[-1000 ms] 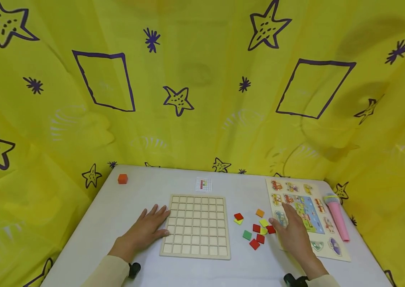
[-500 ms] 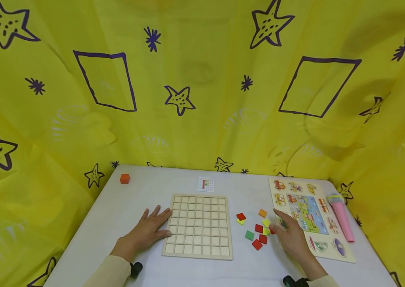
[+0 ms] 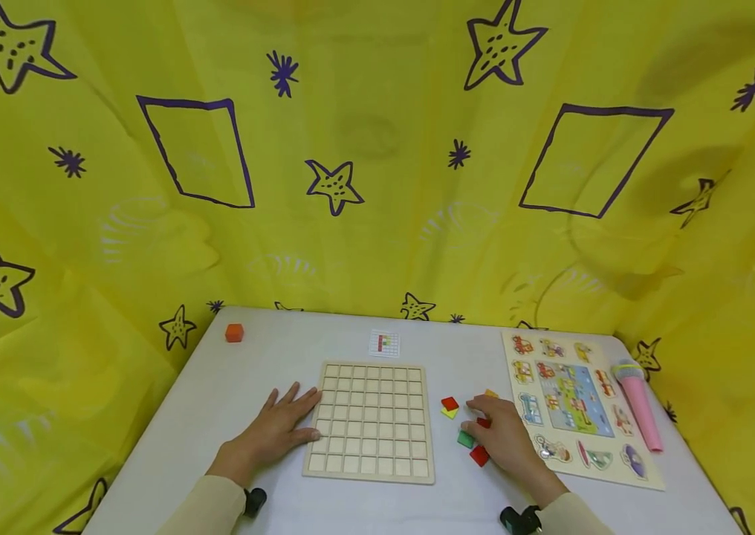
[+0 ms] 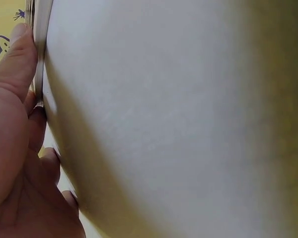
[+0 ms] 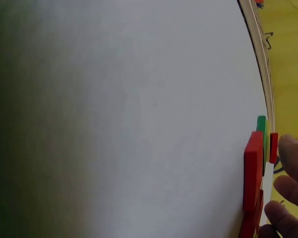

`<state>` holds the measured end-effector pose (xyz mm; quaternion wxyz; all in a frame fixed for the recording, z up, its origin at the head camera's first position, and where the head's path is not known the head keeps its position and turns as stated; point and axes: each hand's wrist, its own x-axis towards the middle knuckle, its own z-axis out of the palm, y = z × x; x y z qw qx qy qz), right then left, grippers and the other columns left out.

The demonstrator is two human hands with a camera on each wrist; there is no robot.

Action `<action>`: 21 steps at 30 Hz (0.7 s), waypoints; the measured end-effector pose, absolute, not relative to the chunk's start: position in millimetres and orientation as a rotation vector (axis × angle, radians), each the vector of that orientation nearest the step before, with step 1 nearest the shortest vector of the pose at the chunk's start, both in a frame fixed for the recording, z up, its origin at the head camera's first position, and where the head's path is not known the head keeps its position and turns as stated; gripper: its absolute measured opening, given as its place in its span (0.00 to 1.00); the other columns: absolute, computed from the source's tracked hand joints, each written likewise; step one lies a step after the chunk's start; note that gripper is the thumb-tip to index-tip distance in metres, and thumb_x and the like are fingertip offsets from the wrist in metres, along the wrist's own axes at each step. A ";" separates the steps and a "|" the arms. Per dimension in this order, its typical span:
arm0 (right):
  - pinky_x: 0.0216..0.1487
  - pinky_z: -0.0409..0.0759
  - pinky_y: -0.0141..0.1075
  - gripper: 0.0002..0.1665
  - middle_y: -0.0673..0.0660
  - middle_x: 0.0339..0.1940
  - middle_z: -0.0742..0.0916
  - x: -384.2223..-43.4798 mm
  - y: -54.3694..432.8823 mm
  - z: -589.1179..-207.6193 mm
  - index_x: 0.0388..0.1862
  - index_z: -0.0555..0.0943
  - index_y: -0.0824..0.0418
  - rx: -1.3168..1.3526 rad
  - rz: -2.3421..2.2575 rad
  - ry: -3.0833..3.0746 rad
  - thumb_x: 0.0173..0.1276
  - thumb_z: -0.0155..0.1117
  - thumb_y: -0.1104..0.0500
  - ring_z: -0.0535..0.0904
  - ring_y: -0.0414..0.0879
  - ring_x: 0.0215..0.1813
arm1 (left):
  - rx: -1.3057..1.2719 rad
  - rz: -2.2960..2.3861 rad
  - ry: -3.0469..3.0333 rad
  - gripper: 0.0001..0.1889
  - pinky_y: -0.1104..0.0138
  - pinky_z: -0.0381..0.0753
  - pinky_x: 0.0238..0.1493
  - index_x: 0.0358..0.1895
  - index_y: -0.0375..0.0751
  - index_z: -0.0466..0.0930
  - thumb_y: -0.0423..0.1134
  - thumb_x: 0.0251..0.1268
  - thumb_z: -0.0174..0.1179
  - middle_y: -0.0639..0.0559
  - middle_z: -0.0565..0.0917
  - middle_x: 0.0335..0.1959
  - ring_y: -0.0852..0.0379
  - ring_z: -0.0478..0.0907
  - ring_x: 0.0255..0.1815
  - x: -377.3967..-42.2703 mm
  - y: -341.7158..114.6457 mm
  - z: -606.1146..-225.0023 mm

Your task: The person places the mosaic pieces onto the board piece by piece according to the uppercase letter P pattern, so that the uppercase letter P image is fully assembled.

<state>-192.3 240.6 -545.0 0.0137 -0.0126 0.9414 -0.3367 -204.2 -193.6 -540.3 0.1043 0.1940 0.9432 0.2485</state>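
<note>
— Leftward, since the earlier frame: the right hand (image 3: pixel 507 438) has moved off the near corner of the puzzle (image 3: pixel 618 479) and over the loose tiles (image 3: pixel 480 455). On my feed the left hand (image 3: pixel 270 438) hasn't budged.

— And the grip?

— Right: fingers bent, thumb and forefinger apart, a red tile showing in the gap. I can't tell whether anything under the palm is touched. Left: fingers spread, thumb and fingertips at the left edge of the board (image 3: pixel 371 423).

— Describe that board.

— Pale wood, its edge layered like plywood in the wrist view, with rows of shallow square compartments. It lies flat on the white worktop (image 3: pixel 250 386) between the hands. It looks close to square, so I won't name a long axis; its sides run away from the person.

— Tiles?

— Flat squares with thick edges, right of the board. Near its right side a red one overlaps a yellow tile (image 3: pixel 449 413), askew. The red one nearest the person points a corner their way. A green tile (image 3: pixel 465 439) lies by the thumb.

— Beyond?

— I see a printed card (image 3: pixel 384 343) behind the board and a pink microphone (image 3: pixel 641 412) beside the puzzle.
</note>
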 end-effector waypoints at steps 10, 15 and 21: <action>0.72 0.70 0.65 0.20 0.58 0.60 0.88 -204.2 223.7 -553.3 0.56 0.89 0.56 -0.184 -0.885 3.086 0.65 0.78 0.56 0.76 0.61 0.68 | 0.565 0.755 2.778 0.41 0.36 0.36 0.86 0.82 0.44 0.64 0.57 0.72 0.65 0.48 0.65 0.83 0.36 0.47 0.88 -204.2 -193.0 -541.6; 0.70 0.69 0.66 0.13 0.59 0.54 0.89 -208.9 219.1 -555.2 0.48 0.90 0.55 -0.167 -0.909 3.112 0.64 0.79 0.58 0.76 0.62 0.65 | 0.556 0.752 2.775 0.41 0.37 0.36 0.86 0.82 0.44 0.64 0.57 0.72 0.65 0.48 0.65 0.84 0.37 0.46 0.88 -204.7 -192.7 -542.4; 0.65 0.73 0.61 0.12 0.55 0.42 0.87 -208.0 219.5 -553.3 0.32 0.86 0.54 -0.117 -0.771 3.153 0.62 0.82 0.50 0.77 0.58 0.56 | 0.542 0.744 2.774 0.41 0.37 0.35 0.86 0.82 0.44 0.64 0.58 0.72 0.64 0.49 0.65 0.84 0.37 0.46 0.88 -204.4 -192.3 -542.4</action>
